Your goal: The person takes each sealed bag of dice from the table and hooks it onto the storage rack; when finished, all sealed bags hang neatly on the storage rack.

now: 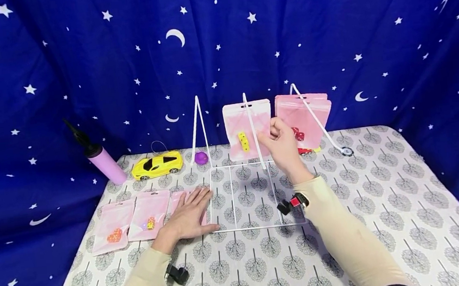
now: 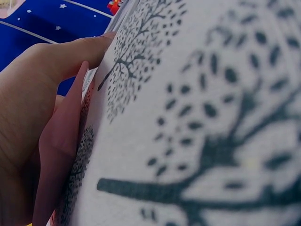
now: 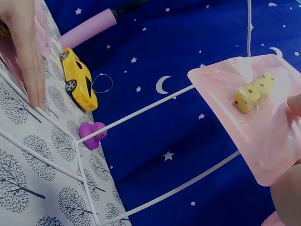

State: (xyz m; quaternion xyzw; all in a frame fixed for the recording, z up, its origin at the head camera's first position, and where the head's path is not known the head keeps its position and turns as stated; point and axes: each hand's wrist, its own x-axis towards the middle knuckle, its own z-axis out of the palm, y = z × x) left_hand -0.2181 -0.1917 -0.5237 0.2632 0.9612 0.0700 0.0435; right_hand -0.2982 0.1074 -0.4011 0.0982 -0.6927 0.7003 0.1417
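Pink zip pouch with yellow dice (image 1: 248, 130) hangs on the middle arm of the white wire display rack (image 1: 235, 194), just ahead of the right hand's fingertips. The right hand (image 1: 283, 148) is raised to it, thumb and fingers lightly curled at the pouch's right edge; in the right wrist view a fingertip (image 3: 295, 104) meets that edge, though whether the pouch is truly pinched or only steadied I cannot tell. Touching it there would keep the pouch from swinging on its peg, since it hangs by the slot at its top.

Just right of those fingers, a stack of pink pouches with red dice (image 1: 304, 118) leans on the rack's right arm.

The left hand (image 1: 188, 216) lies flat on the tree-print tablecloth (image 1: 388, 191), fingers straight and together, gripping nothing. Its fingertips reach the rack's left base wire, and its palm rests on one flat pink pouch (image 1: 177, 201). Pressing down here probably holds the light frame from sliding while the other hand works above.

Left of that hand's fingers lie two more flat pouches, the nearer holding yellow and red dice (image 1: 149, 216), the farther an orange piece (image 1: 113, 227). Beyond the fingertips sit a yellow toy car (image 1: 157, 165), a small purple toy (image 1: 201, 158) and a lilac hand pump (image 1: 101, 160) against the starry blue backdrop (image 1: 75, 61).
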